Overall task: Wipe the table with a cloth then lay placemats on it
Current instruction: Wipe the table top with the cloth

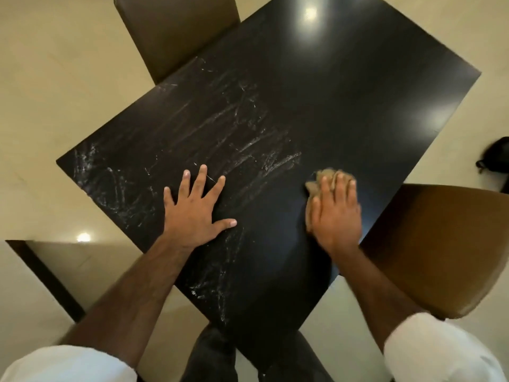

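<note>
Two hands I am observing on glossy black rectangular table (330,106): left hand (197,213) is lying flat, released, empty; right hand (336,216), at its three o'clock, is pressing crumpled tan cloth (325,175) with straight fingers.

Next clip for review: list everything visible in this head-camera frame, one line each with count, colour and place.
table: one, black, glossy, centre of view
smears: many, whitish, across the table's left half
cloth: one, tan, on the table under the right hand
chairs: two, brown, one at the table's far left side, the other at its near right side
bag: one, black, on the floor at the right edge
floor: cream, all around the table
left hand: fingers spread, flat on the table
right hand: presses on the cloth
sleeves: two, white, bottom corners
</note>
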